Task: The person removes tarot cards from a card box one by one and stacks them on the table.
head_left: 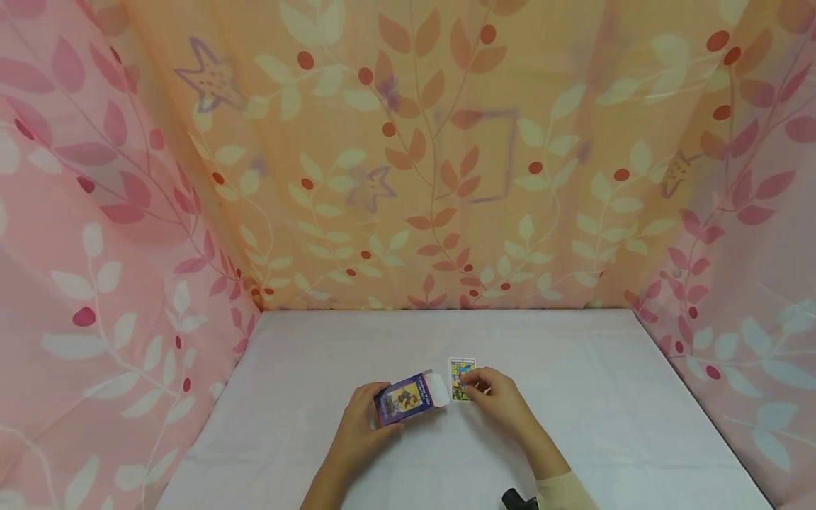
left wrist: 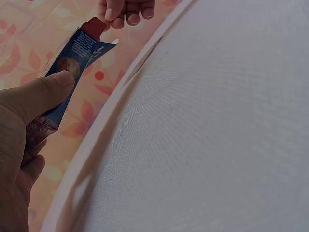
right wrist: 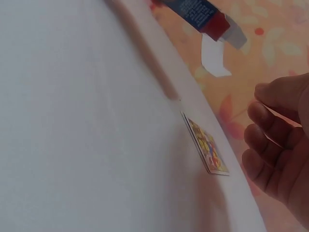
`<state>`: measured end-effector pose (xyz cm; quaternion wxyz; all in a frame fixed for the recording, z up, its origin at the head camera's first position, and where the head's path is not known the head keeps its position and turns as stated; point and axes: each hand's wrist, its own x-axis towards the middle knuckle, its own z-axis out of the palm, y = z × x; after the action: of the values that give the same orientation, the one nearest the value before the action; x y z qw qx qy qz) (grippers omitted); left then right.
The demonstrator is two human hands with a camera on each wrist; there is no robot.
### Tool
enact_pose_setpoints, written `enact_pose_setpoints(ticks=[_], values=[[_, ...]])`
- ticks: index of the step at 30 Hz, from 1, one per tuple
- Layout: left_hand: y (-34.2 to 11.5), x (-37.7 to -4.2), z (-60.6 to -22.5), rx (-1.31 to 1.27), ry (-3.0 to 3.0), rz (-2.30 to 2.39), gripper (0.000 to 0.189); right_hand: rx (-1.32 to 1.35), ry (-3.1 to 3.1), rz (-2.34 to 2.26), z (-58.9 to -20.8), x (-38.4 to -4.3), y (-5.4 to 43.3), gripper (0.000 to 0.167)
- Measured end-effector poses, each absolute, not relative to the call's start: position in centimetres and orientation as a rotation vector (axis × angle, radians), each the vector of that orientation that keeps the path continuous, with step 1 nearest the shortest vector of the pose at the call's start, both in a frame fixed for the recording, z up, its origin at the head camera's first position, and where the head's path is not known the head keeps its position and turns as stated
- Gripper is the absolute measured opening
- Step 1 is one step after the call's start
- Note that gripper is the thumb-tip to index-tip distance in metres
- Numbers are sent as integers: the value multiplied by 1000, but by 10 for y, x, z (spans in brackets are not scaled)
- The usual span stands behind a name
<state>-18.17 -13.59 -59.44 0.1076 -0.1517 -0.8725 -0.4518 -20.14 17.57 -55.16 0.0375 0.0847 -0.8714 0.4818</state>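
Purple box (head_left: 406, 399) in grasping left hand (head_left: 360, 428), long axis aslant, flapped end rightward, toward right hand (head_left: 501, 400), fingers loosely curled.

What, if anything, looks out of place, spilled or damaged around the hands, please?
Nothing stands out: the cards lie neatly stacked on the table by the right hand, and the box in the left hand is simply open, flaps out.

Box (head_left: 404, 399) in your left hand (head_left: 360, 425); cards (head_left: 458, 375) on the table (head_left: 319, 347), right of that grip, near your right hand (head_left: 500, 399).
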Motion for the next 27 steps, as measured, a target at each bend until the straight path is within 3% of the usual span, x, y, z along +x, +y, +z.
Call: enact_pose_setpoints(ticks=[27], values=[[-135, -180, -591, -505, -2552, -1295, 83, 337, -2638, 1664, -566, -188, 143, 13]])
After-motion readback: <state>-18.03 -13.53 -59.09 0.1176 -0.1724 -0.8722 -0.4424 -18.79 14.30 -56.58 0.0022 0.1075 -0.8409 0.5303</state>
